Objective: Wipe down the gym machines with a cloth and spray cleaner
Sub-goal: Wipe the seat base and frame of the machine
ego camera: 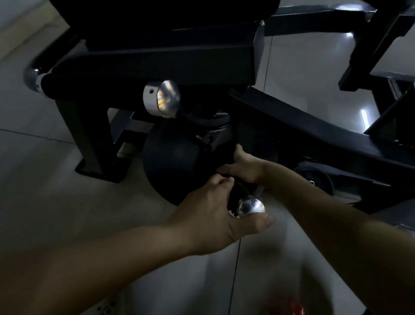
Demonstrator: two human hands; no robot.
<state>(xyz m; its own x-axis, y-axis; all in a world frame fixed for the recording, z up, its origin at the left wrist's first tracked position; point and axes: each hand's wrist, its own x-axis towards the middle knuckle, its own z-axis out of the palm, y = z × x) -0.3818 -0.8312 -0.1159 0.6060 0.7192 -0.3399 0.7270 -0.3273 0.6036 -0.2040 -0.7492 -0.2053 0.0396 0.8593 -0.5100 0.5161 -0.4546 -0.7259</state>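
Head view, frame centre: left hand curled round chrome-capped bar pointing toward lower frame, right hand just above, against black roller pad, grip not discernible.

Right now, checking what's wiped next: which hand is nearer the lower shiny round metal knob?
Left. The left hand holds the lower shiny round metal knob, thumb under it; the right hand sits above it.

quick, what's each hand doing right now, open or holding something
Left hand: grip closed around the chrome-capped bar.
Right hand: against the black roller pad; too dark to tell its grip.
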